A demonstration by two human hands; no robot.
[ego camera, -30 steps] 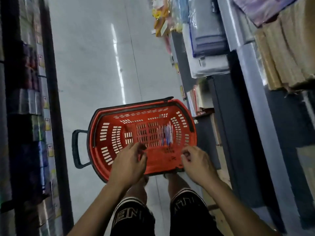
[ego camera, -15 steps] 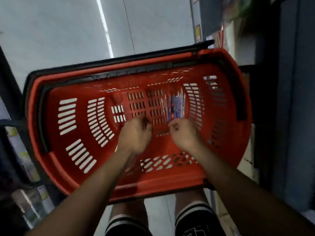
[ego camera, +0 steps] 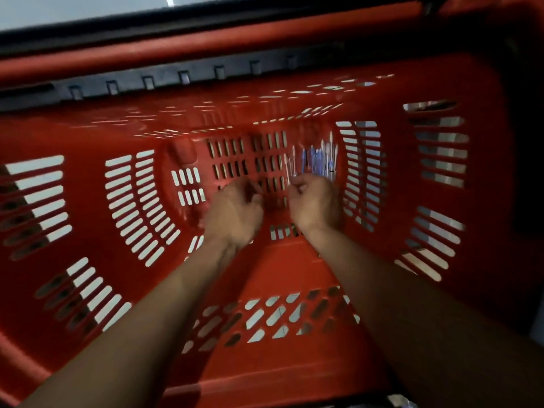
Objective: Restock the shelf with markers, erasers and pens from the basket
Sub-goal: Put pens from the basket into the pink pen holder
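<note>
A red slotted plastic basket (ego camera: 88, 136) fills almost the whole view, and both my hands reach down to its floor. A small bunch of blue and clear pens (ego camera: 319, 159) lies on the right part of the basket floor, pointing away from me. My right hand (ego camera: 316, 204) has its fingers curled round the near ends of these pens. My left hand (ego camera: 235, 214) sits just to the left on the slotted floor, fingers curled, with nothing visible in it; it is blurred. No markers or erasers show in the basket.
The basket's black handle and rim (ego camera: 176, 33) run across the top. Pale shop floor (ego camera: 73, 10) shows beyond it. A dark shelf unit (ego camera: 530, 142) stands close on the right.
My head has dropped much closer to the basket. Both hands went from its near rim down to its floor, and the right hand closed over the near ends of the pens.
</note>
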